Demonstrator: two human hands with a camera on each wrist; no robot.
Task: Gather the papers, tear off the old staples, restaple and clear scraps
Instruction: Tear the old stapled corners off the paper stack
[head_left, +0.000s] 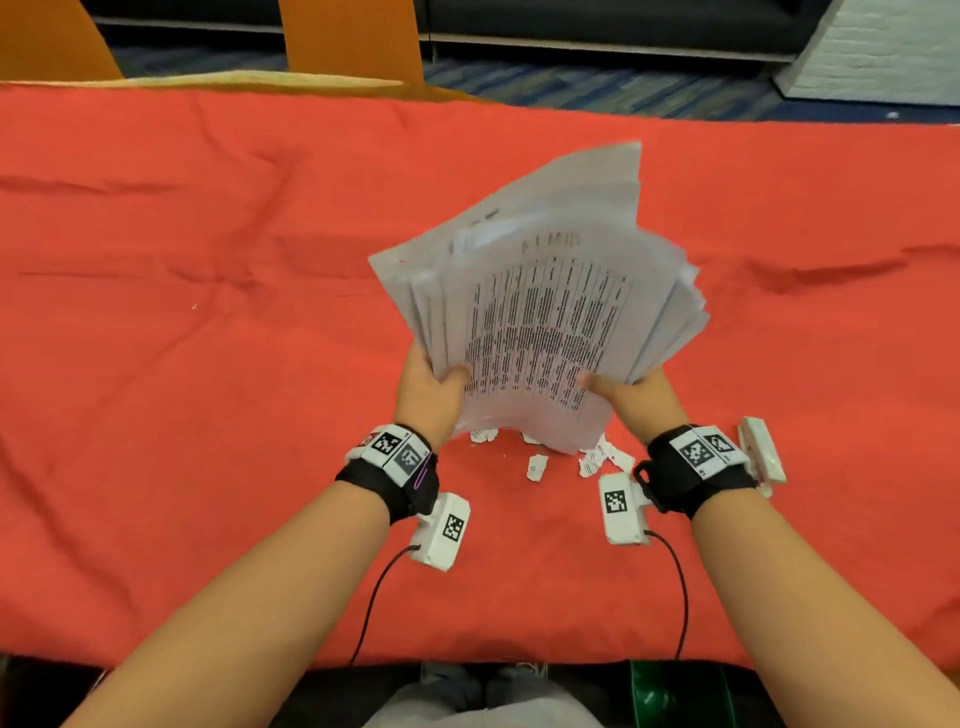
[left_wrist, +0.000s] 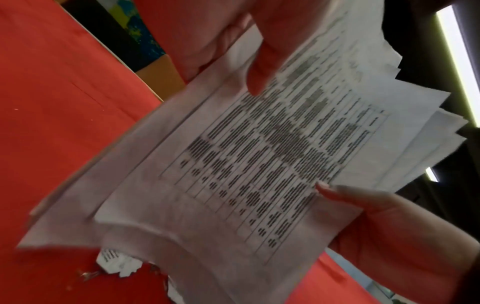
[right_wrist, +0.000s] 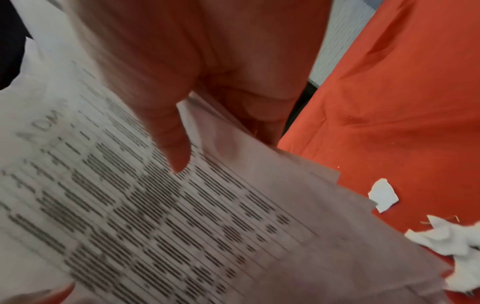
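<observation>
A red cloth (head_left: 208, 415) is spread over the table; above it a fanned stack of papers (head_left: 545, 312) is held raised and tilted away, its lower corners caught between the fingers of both hands, its far edges splayed well beyond the fingertips. The left hand (head_left: 428, 395) is clamped on the stack's lower left edge, the thumb laid on the printed top sheet and the fingers hidden beneath; the right hand (head_left: 636, 397) is clamped likewise on the lower right edge, thumb on top; both forearms are stretched forward, wrists level. Torn paper scraps (head_left: 537, 465) are scattered on the cloth just below the stack's near edge, between the wrists; a white stapler (head_left: 763, 449) is seen lying just outside the right wrist.
</observation>
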